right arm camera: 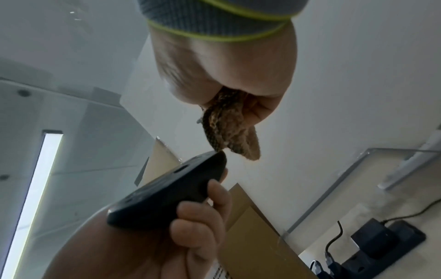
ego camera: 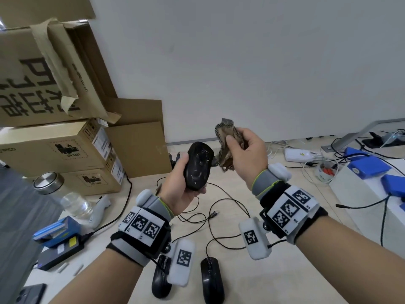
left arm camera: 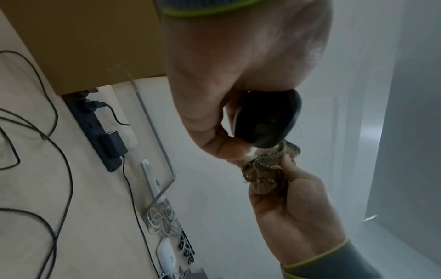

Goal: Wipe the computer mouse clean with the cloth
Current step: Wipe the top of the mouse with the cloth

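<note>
My left hand (ego camera: 186, 185) grips a black computer mouse (ego camera: 198, 165) in the air above the desk, its glossy top facing me. The same mouse (left arm camera: 267, 120) shows edge-on in the left wrist view, and its flat underside (right arm camera: 167, 192) shows in the right wrist view with my fingers curled round it. My right hand (ego camera: 243, 150) holds a bunched brown patterned cloth (ego camera: 228, 143) just right of the mouse. A hanging end of the cloth (right arm camera: 229, 132) reaches down to the mouse's front edge; whether it touches there I cannot tell.
Two more black mice (ego camera: 211, 279) (ego camera: 161, 279) lie on the desk near me, among black cables (ego camera: 219, 207). Stacked cardboard boxes (ego camera: 65, 148) stand at the left, beside a glass jar (ego camera: 63, 194). Blue packs (ego camera: 368, 165) and a white box sit at the right.
</note>
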Tool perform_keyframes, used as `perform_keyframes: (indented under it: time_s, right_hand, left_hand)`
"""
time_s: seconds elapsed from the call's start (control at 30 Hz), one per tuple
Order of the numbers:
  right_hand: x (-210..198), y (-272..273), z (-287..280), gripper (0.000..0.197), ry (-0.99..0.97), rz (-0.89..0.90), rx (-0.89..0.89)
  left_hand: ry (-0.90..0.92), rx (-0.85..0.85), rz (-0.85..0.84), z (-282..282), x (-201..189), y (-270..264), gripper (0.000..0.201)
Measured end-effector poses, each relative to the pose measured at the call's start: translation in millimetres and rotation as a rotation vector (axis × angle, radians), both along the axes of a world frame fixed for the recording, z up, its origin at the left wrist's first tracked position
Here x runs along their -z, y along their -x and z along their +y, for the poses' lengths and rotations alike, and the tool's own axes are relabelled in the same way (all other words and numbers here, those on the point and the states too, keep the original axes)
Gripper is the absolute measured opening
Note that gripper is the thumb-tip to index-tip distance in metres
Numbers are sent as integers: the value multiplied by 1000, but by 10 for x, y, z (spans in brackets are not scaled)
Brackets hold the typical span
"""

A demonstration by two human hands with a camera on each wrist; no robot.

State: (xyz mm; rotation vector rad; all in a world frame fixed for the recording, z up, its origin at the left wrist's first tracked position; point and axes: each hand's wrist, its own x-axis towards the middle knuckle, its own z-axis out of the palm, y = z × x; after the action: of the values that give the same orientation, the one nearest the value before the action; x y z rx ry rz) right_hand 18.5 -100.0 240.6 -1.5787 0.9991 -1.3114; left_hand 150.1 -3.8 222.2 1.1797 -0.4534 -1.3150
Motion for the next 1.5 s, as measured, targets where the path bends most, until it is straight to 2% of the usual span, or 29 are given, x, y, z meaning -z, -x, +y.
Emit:
perform_keyframes:
  time_s: [0.1, 0.2, 0.27, 0.3, 0.37, 0.43, 0.5, 0.57, 0.67, 0.73, 0.8, 0.87, 0.93, 1.0, 1.07, 1.1, 1.17, 1.23, 1.3, 1.37, 1.43, 1.5]
  right_hand:
    - [-10, -5, 112, 19, 74, 106, -198]
    - [85, -8, 353, 34, 321, 325, -448]
    - [122, 4, 433, 32, 434, 353, -514]
    - [123, 8, 422, 29, 478, 359, -494]
    - [108, -3, 285, 22, 490, 363, -333]
    - [51, -9, 104, 17, 360, 348, -139]
    - [30, -29, 55, 16, 242, 370, -65]
    - [47, -81, 189, 17, 280, 375, -97]
    - [99, -142, 534, 18, 402, 361, -273]
    - [126, -136, 584, 16, 433, 344, -364]
    - [98, -110, 489, 14, 445, 342, -350]
    - [72, -96, 314, 10, 403, 332, -238]
    - [59, -82, 120, 6, 193, 325, -132]
    - [10, -79, 14, 14, -97, 206, -151]
    - [-70, -54, 18, 20, -175, 112, -132]
    - [-104, -32, 43, 18, -213, 67, -168]
    - [-167, -10, 166, 8, -314, -32, -404]
    - [-153, 28, 287, 30, -179, 93, -569]
    - [-59, 14, 388, 43, 167, 334, -546]
    - [37, -3, 441, 45, 426, 450, -488]
    - [62, -4, 410, 41, 474, 409, -423]
    - [52, -3, 306, 32, 432, 373, -272]
  left_hand:
    - [8, 32, 29, -4, -10, -4, 59]
    - [41, -14, 14, -22, -54, 25, 46]
    - [70, -29, -32, -38, -36, 27, 39]
    - [67, -20, -47, -47, -15, 28, 39]
    - [17, 15, -45, -37, -18, 49, 43]
    - [-8, 90, -47, -23, -13, 61, 46]
    - [-15, 98, -43, -11, -55, 98, 46]
    - [-19, -11, -27, -38, -68, 121, 43]
    - [-5, -183, 53, -91, -28, 87, 38]
    - [22, -196, 106, -83, -29, 79, 32]
    - [22, -208, 61, -74, -7, 71, 35]
    - [10, -127, 1, -52, -7, 84, 44]
    - [10, -9, -22, -11, -24, 107, 49]
    - [17, 38, -14, 23, -32, 86, 48]
    - [29, 10, 4, 24, -32, 45, 50]
    - [31, -16, 14, 12, -18, 27, 52]
    - [37, -63, 20, 10, -16, 12, 53]
    - [41, -112, 0, -12, -21, 37, 52]
    - [59, -141, -18, -28, -7, 61, 47]
    - [95, -127, -29, -20, -8, 99, 31]
    - [88, -73, -63, -12, 5, 116, 23]
    - [42, -19, -70, -5, 18, 142, 38]
